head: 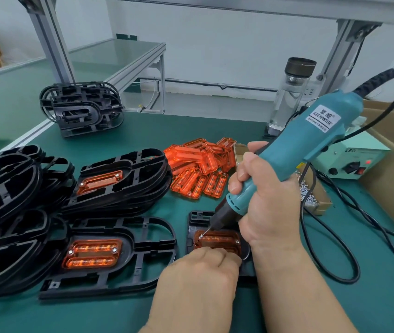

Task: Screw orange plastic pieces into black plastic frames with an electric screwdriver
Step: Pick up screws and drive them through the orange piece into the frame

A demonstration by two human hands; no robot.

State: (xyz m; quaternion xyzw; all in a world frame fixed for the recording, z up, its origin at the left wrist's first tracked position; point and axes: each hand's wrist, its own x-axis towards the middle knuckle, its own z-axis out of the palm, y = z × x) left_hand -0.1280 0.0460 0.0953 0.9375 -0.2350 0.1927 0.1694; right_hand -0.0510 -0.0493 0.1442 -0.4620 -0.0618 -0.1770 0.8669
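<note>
Right hand (263, 195) clamped round teal electric screwdriver (311, 140); left hand (198, 284) curled onto black plastic frame (198, 217); cardboard box (322, 203) holding silver screws (309, 189).

Glass bottle (289, 97) near power box (352, 162) on green bench (143, 138)

Black plastic frame stacks (143, 183) crowd the left, orange plastic pieces (198, 169) heap mid-table, black cable loops (345, 282) fence the right; green mat (83, 316) lies bare up front.
</note>
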